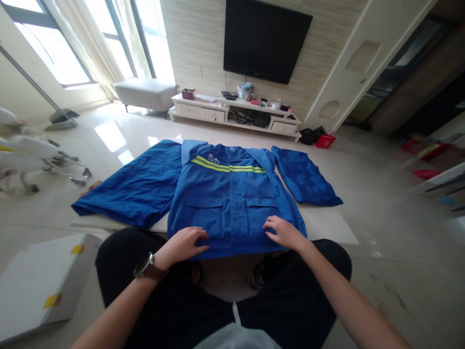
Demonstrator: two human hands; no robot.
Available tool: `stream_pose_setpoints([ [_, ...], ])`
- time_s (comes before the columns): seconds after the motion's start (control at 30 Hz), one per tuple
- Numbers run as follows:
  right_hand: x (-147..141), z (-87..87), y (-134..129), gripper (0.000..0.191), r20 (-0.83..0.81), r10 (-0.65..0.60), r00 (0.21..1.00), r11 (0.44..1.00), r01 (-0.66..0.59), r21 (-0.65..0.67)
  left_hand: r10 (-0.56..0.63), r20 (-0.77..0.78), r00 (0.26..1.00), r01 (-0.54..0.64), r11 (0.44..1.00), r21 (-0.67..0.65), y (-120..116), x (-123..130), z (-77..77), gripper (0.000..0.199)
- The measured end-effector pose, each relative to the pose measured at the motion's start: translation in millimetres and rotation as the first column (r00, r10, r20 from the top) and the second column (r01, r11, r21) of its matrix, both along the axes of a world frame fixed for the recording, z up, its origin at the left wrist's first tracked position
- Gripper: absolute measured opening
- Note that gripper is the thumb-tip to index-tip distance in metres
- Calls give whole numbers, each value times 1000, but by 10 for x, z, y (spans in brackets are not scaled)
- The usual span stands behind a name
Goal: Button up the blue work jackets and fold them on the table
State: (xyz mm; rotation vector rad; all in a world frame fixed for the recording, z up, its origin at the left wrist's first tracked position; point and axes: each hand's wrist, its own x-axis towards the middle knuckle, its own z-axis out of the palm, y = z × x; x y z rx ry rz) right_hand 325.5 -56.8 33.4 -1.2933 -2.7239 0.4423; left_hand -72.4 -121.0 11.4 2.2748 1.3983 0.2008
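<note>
A blue work jacket [232, 198] lies front up before my knees, with a yellow-grey reflective stripe [212, 165] across the chest and two flap pockets. Over its lower left part is my left hand [187, 242], a watch on the wrist, thumb and fingers apart. My right hand [285, 231] is at the lower right, just below the pocket flap, fingers loosely bent and spread. Neither hand grips the cloth; whether the fingertips touch it I cannot tell. To the left is spread a blue piece of clothing [141, 182]; a folded dark blue cloth [307, 177] lies to the right.
The clothes rest on a low white tabletop [327, 225]. On the floor at left stands a white box [39, 286] with yellow tabs. A TV cabinet [203, 112], a grey bench [145, 92] and a red container [325, 141] are farther off.
</note>
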Motion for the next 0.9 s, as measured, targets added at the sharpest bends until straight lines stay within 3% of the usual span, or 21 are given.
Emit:
stream_pose_setpoints([
  [0.1, -471, -94, 65, 32, 38, 131, 991, 991, -132, 9, 22, 18, 1000, -22, 1000, 18, 192, 169, -7, 21],
  [0.23, -858, -252, 126, 63, 135, 352, 926, 936, -352, -28, 11, 37, 999, -10, 999, -31, 476, 359, 52, 17],
  [0.33, -966, -346, 206, 50, 125, 386, 914, 922, -376, -96, -76, -6, 997, 75, 996, -52, 710, 499, 104, 15],
  [0.43, -931, -401, 285, 32, -47, 321, 946, 931, -324, -165, -155, -104, 982, 144, 984, -104, 905, 601, 57, 8],
  [0.53, -838, -440, 302, 31, -260, 189, 947, 942, -249, -223, -183, -153, 971, 161, 975, -150, 973, 635, -58, 11],
  [0.63, -802, -467, 286, 28, -399, 67, 914, 947, -184, -262, -187, 11, 982, 187, 973, -137, 891, 646, -97, 12],
  [0.77, -879, -443, 326, 25, -530, -77, 845, 977, -40, -207, -155, 307, 939, 210, 966, -154, 713, 718, 53, 24],
  [0.9, -919, -344, 390, 27, -602, -242, 761, 956, 82, -281, -29, 369, 929, 49, 998, -45, 633, 812, 164, 23],
])
